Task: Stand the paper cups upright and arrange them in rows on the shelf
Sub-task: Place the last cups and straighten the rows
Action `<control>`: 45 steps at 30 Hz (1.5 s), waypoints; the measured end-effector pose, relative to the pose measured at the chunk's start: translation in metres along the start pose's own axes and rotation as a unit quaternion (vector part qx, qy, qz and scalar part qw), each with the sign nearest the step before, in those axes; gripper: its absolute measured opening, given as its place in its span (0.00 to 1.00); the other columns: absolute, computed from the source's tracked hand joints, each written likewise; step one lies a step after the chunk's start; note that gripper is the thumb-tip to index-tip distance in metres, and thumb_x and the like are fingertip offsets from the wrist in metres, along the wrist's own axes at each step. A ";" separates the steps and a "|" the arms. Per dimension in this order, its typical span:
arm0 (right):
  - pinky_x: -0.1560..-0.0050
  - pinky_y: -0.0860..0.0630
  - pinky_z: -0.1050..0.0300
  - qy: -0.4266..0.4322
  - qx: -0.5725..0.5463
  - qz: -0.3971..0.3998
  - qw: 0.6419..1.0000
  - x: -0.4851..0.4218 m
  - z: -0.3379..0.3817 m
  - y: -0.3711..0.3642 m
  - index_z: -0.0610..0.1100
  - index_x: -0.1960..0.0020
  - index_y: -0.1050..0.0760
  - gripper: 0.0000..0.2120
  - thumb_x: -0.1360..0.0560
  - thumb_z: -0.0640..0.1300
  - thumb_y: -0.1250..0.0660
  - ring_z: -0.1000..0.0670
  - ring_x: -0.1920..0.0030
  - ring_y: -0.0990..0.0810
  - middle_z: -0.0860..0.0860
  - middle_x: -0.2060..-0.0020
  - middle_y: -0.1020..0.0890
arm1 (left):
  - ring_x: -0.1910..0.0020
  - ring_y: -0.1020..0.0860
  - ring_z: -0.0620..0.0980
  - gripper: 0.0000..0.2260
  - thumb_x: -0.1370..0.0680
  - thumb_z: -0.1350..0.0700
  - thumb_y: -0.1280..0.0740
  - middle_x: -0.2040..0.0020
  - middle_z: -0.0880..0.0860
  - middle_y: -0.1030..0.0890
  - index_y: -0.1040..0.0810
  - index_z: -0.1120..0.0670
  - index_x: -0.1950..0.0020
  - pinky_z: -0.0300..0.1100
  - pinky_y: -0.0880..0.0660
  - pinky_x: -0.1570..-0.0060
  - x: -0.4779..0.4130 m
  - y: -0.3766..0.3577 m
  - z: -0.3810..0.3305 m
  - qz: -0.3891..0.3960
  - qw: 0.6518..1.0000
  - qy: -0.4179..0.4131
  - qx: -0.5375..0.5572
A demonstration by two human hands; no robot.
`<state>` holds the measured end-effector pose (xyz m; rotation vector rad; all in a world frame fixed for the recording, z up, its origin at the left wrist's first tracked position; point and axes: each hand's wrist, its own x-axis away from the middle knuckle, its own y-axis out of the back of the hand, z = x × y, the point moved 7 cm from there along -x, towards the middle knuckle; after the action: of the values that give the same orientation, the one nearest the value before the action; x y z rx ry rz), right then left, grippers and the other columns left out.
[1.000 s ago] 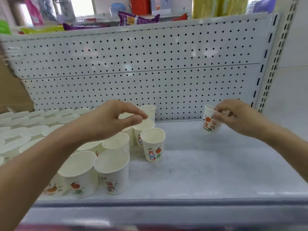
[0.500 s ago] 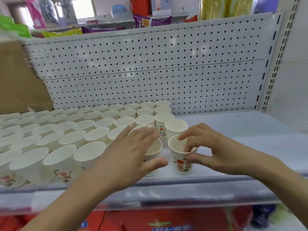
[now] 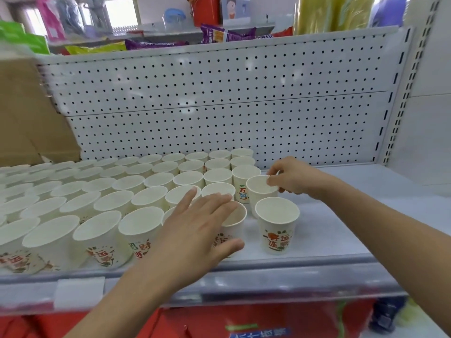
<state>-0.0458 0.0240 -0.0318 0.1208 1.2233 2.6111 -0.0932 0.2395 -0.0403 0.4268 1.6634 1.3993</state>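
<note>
Right grip (image 3: 295, 179) pinching paper cup (image 3: 257, 190) rim, toward shelf (image 3: 341, 242) front edge; left grip (image 3: 195, 230) flat, empty.
Likely light, crushable: hold rim gently.

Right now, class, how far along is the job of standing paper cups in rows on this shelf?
Done: upright cups in rows fill the left of the shelf. In hand: the right hand pinches the rim of the next cup at the block's right edge; the open left hand touches the front cups. Left: the lone cup stands apart in front; no lying cups are visible.
</note>
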 end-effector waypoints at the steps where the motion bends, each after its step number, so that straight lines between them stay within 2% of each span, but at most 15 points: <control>1: 0.73 0.36 0.61 0.000 0.000 0.003 1.000 -0.001 0.001 -0.002 0.42 0.50 0.22 0.06 0.25 0.41 0.36 0.50 0.69 0.30 0.45 0.66 0.22 | 0.34 0.28 0.45 0.28 0.27 0.33 0.44 0.33 0.47 0.25 0.26 0.47 0.34 0.46 0.51 0.29 0.000 0.001 0.001 -0.003 1.000 0.002 -0.002; 5: 0.74 0.37 0.62 0.006 -0.022 0.023 0.999 0.000 0.007 -0.012 0.38 0.60 0.23 0.06 0.26 0.37 0.36 0.50 0.73 0.32 0.45 0.70 0.24 | 0.32 0.30 0.45 0.31 0.28 0.33 0.46 0.31 0.46 0.27 0.28 0.47 0.31 0.46 0.53 0.28 0.000 0.002 0.005 -0.009 1.000 0.008 -0.002; 8: 0.74 0.37 0.61 0.001 -0.026 0.024 0.999 0.004 0.009 -0.013 0.39 0.64 0.25 0.12 0.23 0.43 0.34 0.50 0.73 0.33 0.46 0.71 0.25 | 0.31 0.31 0.44 0.31 0.28 0.33 0.47 0.30 0.45 0.27 0.29 0.47 0.31 0.48 0.49 0.25 0.000 0.002 0.006 -0.018 1.000 0.008 -0.004; 12: 0.62 0.29 0.59 0.025 -0.053 -0.047 0.997 0.025 0.005 -0.001 0.44 0.53 0.23 0.17 0.21 0.57 0.40 0.53 0.62 0.24 0.49 0.58 0.19 | 0.33 0.29 0.45 0.27 0.26 0.35 0.46 0.33 0.43 0.25 0.26 0.46 0.34 0.54 0.42 0.28 0.002 0.002 0.008 -0.035 0.999 0.006 0.008; 17: 0.41 0.33 0.56 0.028 -0.304 -0.067 0.950 0.072 -0.007 -0.026 0.55 0.40 0.25 0.26 0.28 0.69 0.46 0.60 0.42 0.24 0.61 0.43 0.22 | 0.35 0.27 0.44 0.21 0.24 0.38 0.47 0.44 0.40 0.19 0.21 0.44 0.42 0.53 0.45 0.28 0.003 0.002 0.011 -0.065 0.997 0.006 0.047; 20: 0.49 0.33 0.66 0.031 -0.365 -0.058 0.929 0.083 -0.001 -0.044 0.57 0.54 0.24 0.21 0.29 0.68 0.49 0.69 0.52 0.22 0.70 0.58 0.19 | 0.37 0.27 0.42 0.20 0.23 0.38 0.47 0.50 0.38 0.18 0.20 0.44 0.47 0.51 0.47 0.28 0.004 0.001 0.012 -0.068 0.996 -0.001 0.057; 22: 0.54 0.31 0.67 0.038 -0.379 -0.067 0.922 0.087 0.007 -0.047 0.57 0.57 0.25 0.19 0.25 0.64 0.50 0.72 0.58 0.22 0.72 0.64 0.20 | 0.40 0.26 0.41 0.19 0.23 0.38 0.47 0.53 0.38 0.19 0.20 0.43 0.49 0.51 0.46 0.28 0.005 0.001 0.011 -0.070 0.996 -0.006 0.063; 26: 0.51 0.30 0.64 0.037 -0.392 -0.081 0.915 0.086 0.007 -0.050 0.55 0.57 0.23 0.21 0.23 0.63 0.50 0.68 0.56 0.21 0.68 0.63 0.18 | 0.42 0.25 0.41 0.20 0.24 0.37 0.47 0.54 0.39 0.19 0.20 0.43 0.50 0.48 0.45 0.28 0.007 0.003 0.012 -0.072 0.994 -0.015 0.079; 29: 0.47 0.30 0.62 0.028 -0.407 -0.092 0.908 0.087 0.004 -0.050 0.41 0.49 0.26 0.28 0.23 0.64 0.51 0.65 0.47 0.24 0.66 0.54 0.19 | 0.42 0.26 0.40 0.19 0.24 0.36 0.46 0.52 0.39 0.18 0.19 0.43 0.48 0.46 0.44 0.30 0.010 0.005 0.013 -0.082 0.993 -0.013 0.085; 31: 0.45 0.30 0.60 0.028 -0.406 -0.092 0.909 0.088 0.005 -0.051 0.45 0.49 0.23 0.26 0.22 0.63 0.51 0.66 0.48 0.24 0.65 0.54 0.19 | 0.42 0.26 0.40 0.19 0.24 0.37 0.45 0.52 0.40 0.18 0.19 0.43 0.48 0.45 0.44 0.30 0.011 0.005 0.015 -0.083 0.993 -0.011 0.087; 35: 0.53 0.30 0.62 0.042 -0.407 -0.098 0.907 0.089 0.009 -0.055 0.56 0.60 0.24 0.21 0.21 0.62 0.51 0.71 0.61 0.21 0.69 0.67 0.19 | 0.42 0.25 0.40 0.18 0.24 0.38 0.45 0.52 0.40 0.18 0.19 0.43 0.47 0.46 0.44 0.30 0.010 0.004 0.016 -0.079 0.993 -0.012 0.086; 37: 0.49 0.30 0.62 0.049 -0.406 -0.102 0.907 0.089 0.009 -0.053 0.56 0.58 0.24 0.21 0.23 0.64 0.51 0.70 0.57 0.21 0.69 0.61 0.18 | 0.42 0.24 0.42 0.18 0.24 0.38 0.44 0.50 0.41 0.18 0.20 0.43 0.45 0.46 0.44 0.30 0.011 0.006 0.018 -0.085 0.992 -0.012 0.090; 40: 0.32 0.36 0.53 0.056 -0.379 -0.138 0.913 0.089 -0.001 -0.045 0.59 0.35 0.29 0.32 0.31 0.74 0.49 0.62 0.38 0.27 0.61 0.34 0.26 | 0.39 0.25 0.43 0.19 0.25 0.38 0.41 0.45 0.43 0.19 0.22 0.44 0.39 0.48 0.40 0.31 0.017 0.015 0.026 -0.113 0.989 -0.005 0.098; 42: 0.29 0.37 0.52 0.093 -0.328 -0.169 0.925 0.096 -0.004 -0.034 0.61 0.30 0.33 0.33 0.29 0.75 0.49 0.62 0.33 0.31 0.63 0.31 0.30 | 0.38 0.27 0.42 0.20 0.25 0.39 0.40 0.42 0.42 0.21 0.24 0.45 0.37 0.49 0.39 0.30 0.024 0.025 0.035 -0.139 0.985 0.003 0.107; 45: 0.34 0.36 0.60 0.189 -0.196 -0.180 0.945 0.114 0.005 -0.026 0.64 0.36 0.28 0.23 0.27 0.69 0.47 0.63 0.30 0.36 0.67 0.33 0.32 | 0.37 0.29 0.39 0.20 0.25 0.38 0.39 0.41 0.39 0.22 0.25 0.44 0.37 0.48 0.42 0.29 0.039 0.033 0.051 -0.151 0.982 0.017 0.114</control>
<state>-0.1497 0.0737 -0.0522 -0.6411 0.7036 2.5452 -0.0834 0.3092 -0.0239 0.2649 1.8370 1.0029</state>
